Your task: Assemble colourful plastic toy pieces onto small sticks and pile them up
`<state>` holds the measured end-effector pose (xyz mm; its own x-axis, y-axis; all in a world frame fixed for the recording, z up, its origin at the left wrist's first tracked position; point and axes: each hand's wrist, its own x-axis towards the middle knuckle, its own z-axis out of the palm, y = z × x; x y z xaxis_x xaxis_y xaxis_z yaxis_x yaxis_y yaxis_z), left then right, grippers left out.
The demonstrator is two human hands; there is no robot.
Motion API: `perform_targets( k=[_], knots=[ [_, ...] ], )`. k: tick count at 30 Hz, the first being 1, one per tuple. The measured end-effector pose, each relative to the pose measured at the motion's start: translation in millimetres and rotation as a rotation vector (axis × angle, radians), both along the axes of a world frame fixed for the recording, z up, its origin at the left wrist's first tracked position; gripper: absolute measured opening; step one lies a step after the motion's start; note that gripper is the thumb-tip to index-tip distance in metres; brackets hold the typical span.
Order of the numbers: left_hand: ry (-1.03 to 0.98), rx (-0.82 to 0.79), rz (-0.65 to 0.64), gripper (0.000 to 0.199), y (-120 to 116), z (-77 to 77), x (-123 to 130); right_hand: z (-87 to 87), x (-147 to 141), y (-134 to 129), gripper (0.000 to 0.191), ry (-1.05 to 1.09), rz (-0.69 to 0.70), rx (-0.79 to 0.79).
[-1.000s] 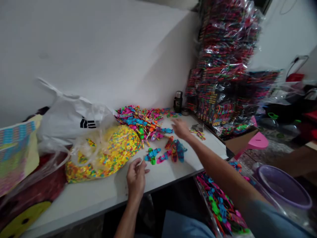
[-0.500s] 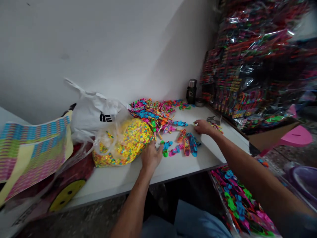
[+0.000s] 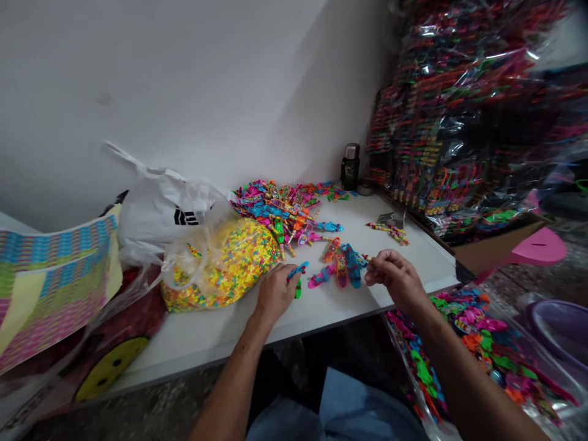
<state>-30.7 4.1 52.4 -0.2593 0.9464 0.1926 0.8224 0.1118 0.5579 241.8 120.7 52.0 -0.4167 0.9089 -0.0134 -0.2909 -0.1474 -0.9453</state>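
My left hand (image 3: 275,294) rests on the white table edge and is shut on a small blue and green plastic toy board (image 3: 298,274). My right hand (image 3: 395,277) pinches a thin, small piece between its fingertips, too small to identify clearly. Between the hands lies a bunched group of bright plastic toy boards (image 3: 342,266) in orange, pink and blue. Behind them is a large heap of similar toys (image 3: 275,208). A clear bag of tiny yellow and multicoloured pieces (image 3: 220,263) sits just left of my left hand.
A white plastic bag (image 3: 169,214) and printed sheets (image 3: 50,294) lie on the left. A dark flask (image 3: 350,166) stands against the wall. Plastic-wrapped stacks of packaged toys (image 3: 459,122) rise at the right. Below the table's right end is a clear bin of toys (image 3: 478,349).
My left hand has closed on the blue and green toy and lifted it from the table. My right hand has moved back from the far pieces toward me, its fingers now pinched.
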Motion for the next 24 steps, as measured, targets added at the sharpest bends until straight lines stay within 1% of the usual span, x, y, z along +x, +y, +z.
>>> perform_targets(
  k=[2,4,7,9,10,11,12,15,18,20,22,24],
  knots=[
    [-0.190,0.088,-0.028,0.028,-10.2,8.2,0.5,1.6,-17.9,-17.0,0.031,0.065,0.013,0.034],
    [-0.339,0.114,-0.058,0.028,-21.2,19.9,5.9,2.8,-38.0,-31.0,0.030,0.097,0.007,0.122],
    [-0.537,0.015,-0.099,0.032,-38.7,39.3,18.6,4.2,-64.0,-50.3,0.033,0.026,0.033,0.315],
    [-0.709,-0.050,-0.062,0.038,-49.6,47.9,25.7,3.6,-75.7,-64.4,0.032,-0.061,0.109,0.412],
    [-0.787,-0.049,-0.021,0.040,-54.5,49.6,28.1,2.6,-80.1,-72.0,0.032,-0.085,0.152,0.423],
    [-0.852,-0.023,0.028,0.043,-58.8,49.4,29.9,1.1,-83.8,-79.7,0.032,-0.085,0.189,0.398],
    [-0.908,0.024,0.076,0.045,-62.7,47.3,31.1,-0.8,-87.2,-87.5,0.032,-0.058,0.213,0.337],
    [-1.013,0.232,0.199,0.049,-72.2,32.8,34.1,-5.7,-97.7,-111.0,0.037,0.089,0.241,0.035],
    [-0.934,0.405,0.256,0.036,-77.8,16.1,41.6,-6.4,-109.9,-133.5,0.043,0.198,0.271,-0.276],
    [-0.928,0.495,0.293,0.028,-78.5,9.1,49.3,-6.5,-117.6,-146.7,0.045,0.219,0.290,-0.412],
    [-1.080,0.600,0.395,0.028,-77.6,7.1,55.6,-9.3,-122.7,-156.8,0.045,0.194,0.318,-0.443],
    [-1.321,0.741,0.488,0.027,-77.7,10.2,56.0,-15.0,-123.1,-163.3,0.045,0.139,0.314,-0.363]
  ],
)
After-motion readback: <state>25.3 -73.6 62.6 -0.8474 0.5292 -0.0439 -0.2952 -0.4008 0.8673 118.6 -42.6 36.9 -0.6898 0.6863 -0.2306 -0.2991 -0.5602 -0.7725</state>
